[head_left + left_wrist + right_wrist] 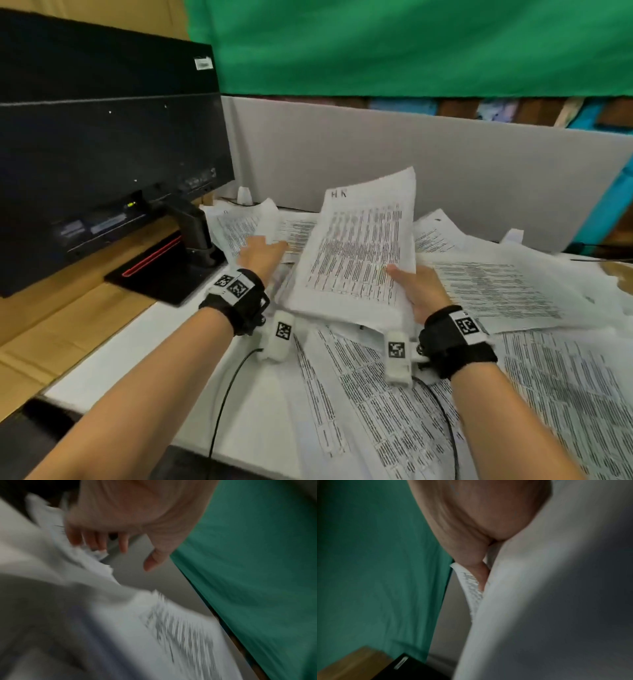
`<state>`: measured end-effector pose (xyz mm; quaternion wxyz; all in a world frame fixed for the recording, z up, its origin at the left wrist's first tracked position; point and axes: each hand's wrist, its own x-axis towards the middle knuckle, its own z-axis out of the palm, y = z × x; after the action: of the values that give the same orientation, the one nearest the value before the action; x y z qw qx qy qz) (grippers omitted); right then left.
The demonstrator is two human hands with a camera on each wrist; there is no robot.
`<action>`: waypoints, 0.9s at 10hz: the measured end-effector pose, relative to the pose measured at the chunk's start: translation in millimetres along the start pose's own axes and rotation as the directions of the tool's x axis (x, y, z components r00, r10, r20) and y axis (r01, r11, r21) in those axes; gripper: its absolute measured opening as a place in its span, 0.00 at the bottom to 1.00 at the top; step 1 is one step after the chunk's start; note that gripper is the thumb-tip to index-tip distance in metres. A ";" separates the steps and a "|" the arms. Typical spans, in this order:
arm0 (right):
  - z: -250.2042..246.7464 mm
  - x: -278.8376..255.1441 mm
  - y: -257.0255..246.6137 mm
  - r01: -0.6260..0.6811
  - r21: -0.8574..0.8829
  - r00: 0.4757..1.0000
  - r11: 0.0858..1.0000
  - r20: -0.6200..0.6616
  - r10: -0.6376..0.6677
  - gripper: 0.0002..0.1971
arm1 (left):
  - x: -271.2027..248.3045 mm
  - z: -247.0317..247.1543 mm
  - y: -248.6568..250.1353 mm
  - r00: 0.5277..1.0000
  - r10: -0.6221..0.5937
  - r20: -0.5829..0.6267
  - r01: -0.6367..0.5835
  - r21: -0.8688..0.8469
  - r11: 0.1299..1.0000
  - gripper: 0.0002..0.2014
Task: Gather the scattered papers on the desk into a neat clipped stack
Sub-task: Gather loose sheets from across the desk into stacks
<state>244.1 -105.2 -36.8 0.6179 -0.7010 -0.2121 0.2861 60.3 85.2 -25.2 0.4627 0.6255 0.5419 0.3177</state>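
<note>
The gathered sheaf of papers [356, 250] stands tilted up off the surface [113, 346], its lower right corner pinched by the right hand [419, 291], thumb on the printed face and the other fingers hidden behind; the right wrist view confirms a thumb pressed tight against the sheets. The left hand [262, 255] reaches toward the far left sheet [236, 229] lying near the monitor stand [191, 233], its grip spread, fingers loosely extended and just touching or about to touch paper; the blurred left wrist view cannot settle which. More loose sheets [496, 291] cover the surface to the right and in front, overlapping one another. The likely trouble is that the sheaf, held by one corner only, sags or fans out so pages slip from the pinch while the other hand is busy. Dragging the far sheet could also crease it or pull its neighbours along, since they overlap. The black cable [222, 404] running under the front papers could snag a sheet when lifted. No clip is visible anywhere; it may lie beneath the papers. How many sheets the sheaf holds cannot be told, and both wrist views are too smeared to read edges
</note>
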 end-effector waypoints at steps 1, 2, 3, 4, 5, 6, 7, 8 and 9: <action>-9.9 7.6 21.9 -0.137 0.043 0.990 0.990 -0.001 0.138 0.08 | 29.9 -22.3 -25.7 0.922 -0.302 -0.242 0.299 -0.051 0.953 0.46; -11.7 6.1 32.6 -0.199 0.112 0.979 0.974 0.061 0.193 0.11 | 53.3 -31.2 -38.9 0.924 -0.346 -0.163 0.331 -0.115 0.937 0.38; -16.8 5.5 37.6 -0.212 0.176 0.973 0.961 0.131 0.191 0.13 | 64.3 -27.3 -39.5 0.978 -0.208 0.016 0.209 -0.127 0.970 0.25; -24.9 2.2 38.7 -0.226 0.261 0.967 0.938 0.180 0.183 0.07 | 86.6 -16.1 -34.3 0.980 -0.194 0.043 0.198 -0.122 0.973 0.22; -27.8 -1.6 38.0 -0.228 0.308 0.962 0.924 0.216 0.165 0.08 | 81.4 -18.2 -19.6 0.993 -0.115 0.013 0.113 0.111 0.987 0.19; -26.7 -1.4 38.9 -0.221 0.336 0.964 0.916 0.216 0.154 0.12 | 66.0 -22.4 1.2 0.991 0.055 -0.118 -0.021 0.270 0.963 0.16; -27.3 3.1 42.0 -0.207 0.365 0.972 0.908 0.185 0.147 0.16 | 42.3 -18.1 29.7 0.901 0.383 -0.205 -0.329 0.254 0.910 0.16; -26.6 7.3 45.7 -0.197 0.361 0.975 0.911 0.171 0.143 0.18 | 6.4 -25.9 65.1 0.724 0.632 -0.277 -0.597 0.207 0.775 0.16; -25.8 10.3 47.9 -0.203 0.347 0.975 0.916 0.161 0.155 0.18 | -28.2 -42.8 101.2 0.485 0.816 -0.315 -0.815 0.174 0.552 0.14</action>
<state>266.2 -124.7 -83.7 0.6922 -0.5717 -0.1308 0.4206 54.8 69.5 87.0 0.1487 0.7375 0.2558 0.6071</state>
